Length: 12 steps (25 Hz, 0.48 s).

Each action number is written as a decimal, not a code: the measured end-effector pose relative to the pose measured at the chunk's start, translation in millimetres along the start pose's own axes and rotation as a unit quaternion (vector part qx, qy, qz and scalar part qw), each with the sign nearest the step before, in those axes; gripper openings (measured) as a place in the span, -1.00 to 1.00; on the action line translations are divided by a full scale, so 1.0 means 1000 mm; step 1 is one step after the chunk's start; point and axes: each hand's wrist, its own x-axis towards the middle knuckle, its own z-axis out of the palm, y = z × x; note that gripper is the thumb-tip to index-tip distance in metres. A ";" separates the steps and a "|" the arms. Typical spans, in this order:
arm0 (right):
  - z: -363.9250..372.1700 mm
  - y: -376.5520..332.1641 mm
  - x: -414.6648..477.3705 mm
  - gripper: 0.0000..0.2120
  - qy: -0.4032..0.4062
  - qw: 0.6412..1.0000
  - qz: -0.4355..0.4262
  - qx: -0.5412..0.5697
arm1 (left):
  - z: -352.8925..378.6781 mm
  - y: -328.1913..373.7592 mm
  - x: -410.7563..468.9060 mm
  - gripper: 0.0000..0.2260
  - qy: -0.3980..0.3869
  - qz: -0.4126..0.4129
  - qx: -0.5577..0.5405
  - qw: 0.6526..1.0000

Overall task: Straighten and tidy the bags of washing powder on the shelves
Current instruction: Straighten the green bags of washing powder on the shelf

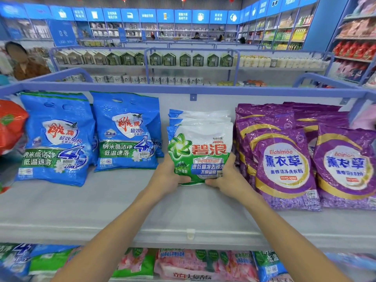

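Both forearms reach up from the bottom edge of my feed, over the pink and green packs (183, 263) on the lower tier. My left hand (168, 176) and right hand (225, 176) clamp the bottom corners of the green-and-white bag (200, 151), with the fingers curled round its lower edge. The bag stands upright at the middle of the shelf (101, 206), at the front of a row of identical white bags (200, 117) lined up behind it. Its plastic is glossy and crinkled, and the pouch is plump and rounded.

To the left, two blue bags (57, 139) lean back, shiny and wrinkled, with punched handle holes at the top. A red bag (10, 127) bulges at the far left edge. To the right, purple bags (284, 165) overlap each other, slick and creased, and just beside the right hand.

The shelf is a smooth, pale grey board with a clear strip along its front lip. A blue rail (183, 90) with rounded corners runs behind the goods. Beyond it I see more low racks and wall shelving (183, 31) under blue signs.
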 end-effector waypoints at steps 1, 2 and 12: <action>0.001 -0.002 0.002 -0.07 0.003 1.000 -0.004 -0.001 | 0.000 -0.002 0.003 -0.26 0.008 -0.007 -0.001 1.000; 0.001 -0.002 0.003 -0.08 0.008 1.000 -0.006 -0.002 | 0.001 -0.004 0.005 -0.26 0.013 -0.014 0.004 1.000; 0.007 -0.005 -0.031 -0.28 0.062 0.996 0.024 -0.062 | -0.012 -0.013 -0.025 -0.49 0.006 0.020 0.127 0.992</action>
